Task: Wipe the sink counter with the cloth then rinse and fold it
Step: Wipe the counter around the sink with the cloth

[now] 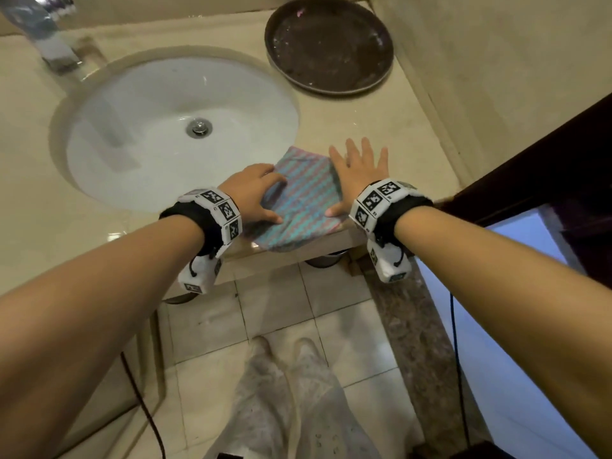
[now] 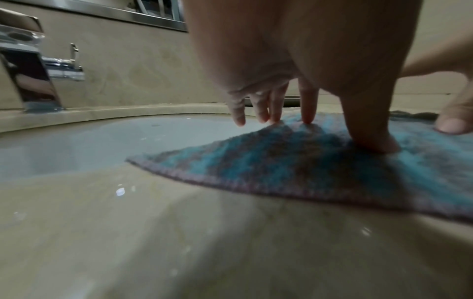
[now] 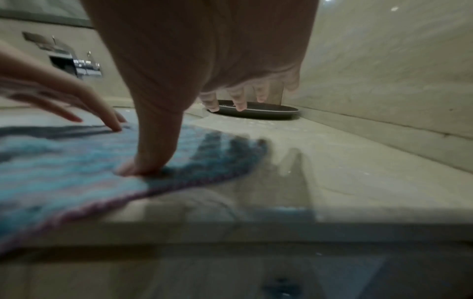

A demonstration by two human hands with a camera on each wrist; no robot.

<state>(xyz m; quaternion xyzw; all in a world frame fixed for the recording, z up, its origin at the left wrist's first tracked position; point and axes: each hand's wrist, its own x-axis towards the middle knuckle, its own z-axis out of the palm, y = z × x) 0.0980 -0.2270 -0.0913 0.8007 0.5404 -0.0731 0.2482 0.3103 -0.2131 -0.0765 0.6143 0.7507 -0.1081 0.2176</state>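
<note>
No readable text, brand or number anywhere; wrist bands [image 1: 217, 212] carry only black-white square marker patterns

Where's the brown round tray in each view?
Head: tray top centre-right, on the counter behind the cloth.
Left wrist: not clearly in view; the left hand blocks that area.
Right wrist: tray centre-right, behind the fingertips.
Shared landmark: the cloth, visible in all three.

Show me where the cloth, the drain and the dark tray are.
cloth [image 1: 304, 197], head view, middle of the striped top.
drain [image 1: 199, 127], head view, the metal plug.
tray [image 1: 328, 44], head view, its flat brown floor.
</note>
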